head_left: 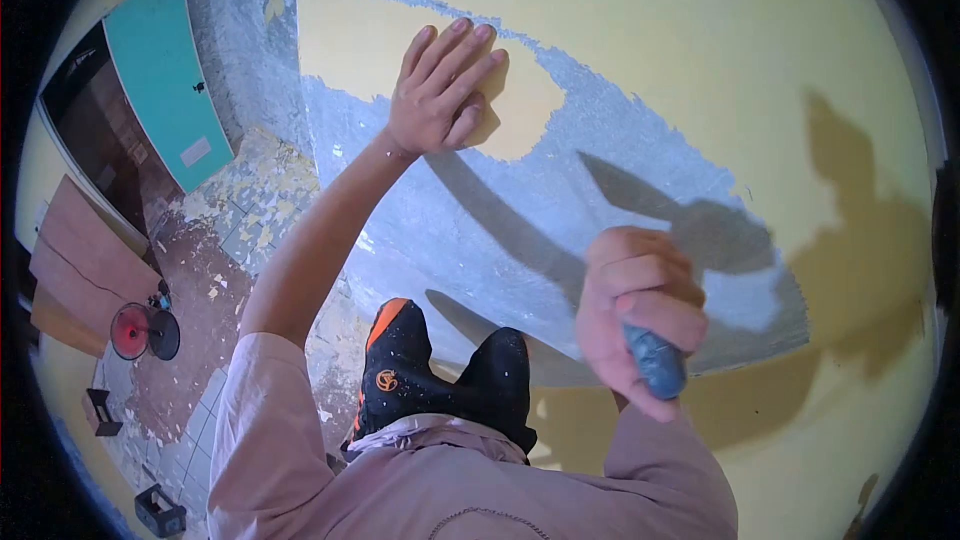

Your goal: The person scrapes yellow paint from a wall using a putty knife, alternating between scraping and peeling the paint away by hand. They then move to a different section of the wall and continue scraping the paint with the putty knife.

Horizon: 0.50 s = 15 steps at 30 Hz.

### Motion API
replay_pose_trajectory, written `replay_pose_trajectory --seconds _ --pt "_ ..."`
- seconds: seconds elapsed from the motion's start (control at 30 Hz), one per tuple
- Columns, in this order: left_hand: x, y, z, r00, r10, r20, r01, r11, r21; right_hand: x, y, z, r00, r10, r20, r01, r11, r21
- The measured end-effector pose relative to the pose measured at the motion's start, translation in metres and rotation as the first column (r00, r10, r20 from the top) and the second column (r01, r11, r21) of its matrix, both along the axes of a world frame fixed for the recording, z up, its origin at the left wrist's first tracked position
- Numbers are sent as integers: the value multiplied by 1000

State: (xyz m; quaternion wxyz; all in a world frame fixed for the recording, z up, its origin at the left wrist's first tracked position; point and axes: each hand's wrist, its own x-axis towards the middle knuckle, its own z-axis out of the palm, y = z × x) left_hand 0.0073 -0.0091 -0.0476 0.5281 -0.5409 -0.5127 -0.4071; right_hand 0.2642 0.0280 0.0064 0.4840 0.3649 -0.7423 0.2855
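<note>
My left hand (440, 90) lies flat against the wall, fingers stretched out, over a patch of pale yellow paint (345, 35). Bare grey plaster (520, 200) surrounds much of that patch, with ragged paint edges. Closed in a fist, my right hand (642, 305) grips the blue-grey handle of a scraper (658, 365) in front of the wall. Its blade is hidden behind the fist, but a wide blade-like shadow falls on the plaster. The fist looks apart from the wall.
Paint flakes (275, 190) litter the floor at left. A green door panel (155, 75) stands by a dark doorway. A red and black fan (130, 332), a brown board (85, 250) and small black stools (160, 510) are at the left. Yellow wall (720, 30) extends right.
</note>
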Motion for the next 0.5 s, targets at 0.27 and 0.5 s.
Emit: replay_pose_trajectory --seconds 0.27,0.5 --pt "0 2 1 1000 -6 0 6 1000 26 -7 -10 10 977 -79 -197 54 990 -133" --pt "2 2 -9 999 20 26 -21 1000 9 0 11 -60 962 -224 154 232 972 -39"
